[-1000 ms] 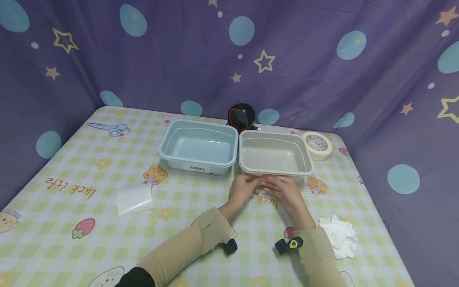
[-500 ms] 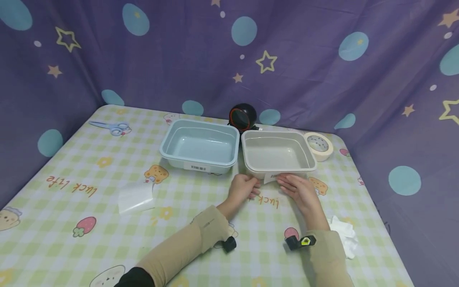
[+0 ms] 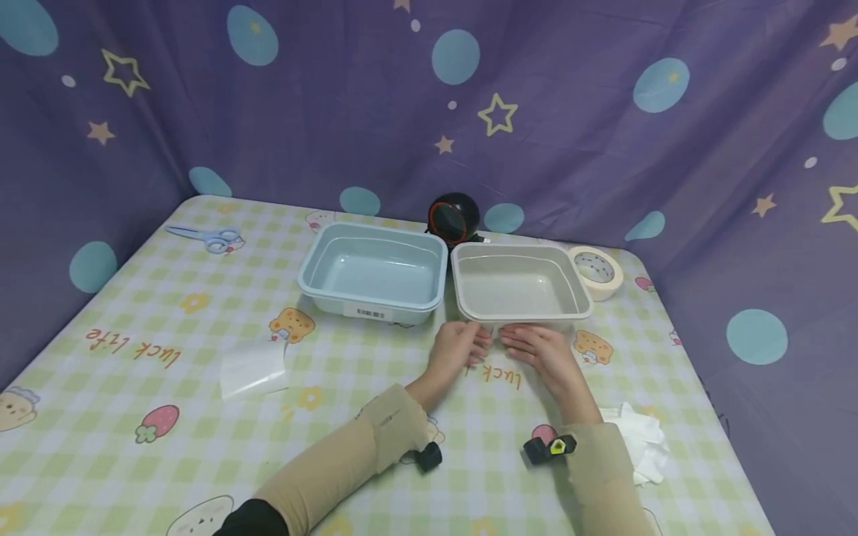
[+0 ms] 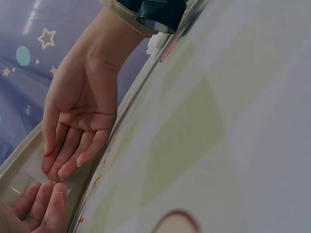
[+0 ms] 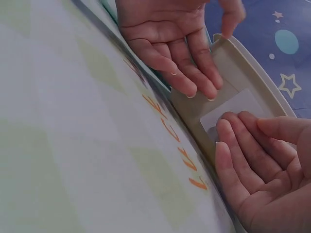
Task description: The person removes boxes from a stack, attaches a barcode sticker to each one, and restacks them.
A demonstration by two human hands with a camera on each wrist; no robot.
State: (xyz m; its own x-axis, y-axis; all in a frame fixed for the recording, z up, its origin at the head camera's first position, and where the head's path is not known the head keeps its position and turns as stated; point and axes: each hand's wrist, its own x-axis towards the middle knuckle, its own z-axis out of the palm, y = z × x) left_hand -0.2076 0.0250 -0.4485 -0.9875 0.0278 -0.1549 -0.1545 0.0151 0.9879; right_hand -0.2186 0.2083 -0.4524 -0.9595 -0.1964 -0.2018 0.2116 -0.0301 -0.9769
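A grey plastic bin (image 3: 519, 286) stands at the right centre, with a white label (image 5: 231, 110) on its front wall. My right hand (image 3: 539, 353) is at this wall, fingers bent only loosely, fingertips over the label in the right wrist view; they hide part of it. My left hand (image 3: 456, 348) is just to the left, by the bin's front left corner, its fingers loosely bent and nothing seen in them. In the left wrist view the fingertips of both hands come close together in front of the bin.
Left of the grey bin stands a light blue bin (image 3: 372, 272) bearing a barcode label. A black round device (image 3: 453, 218) is behind them. Masking tape (image 3: 596, 274) lies right, crumpled tissue (image 3: 640, 443) front right, a glossy clear sheet (image 3: 253, 370) left, scissors (image 3: 211, 238) far left.
My right hand moved right along the grey bin's front, showing the label's left end, then came back left over it. My left hand has shifted slightly up towards the bin.
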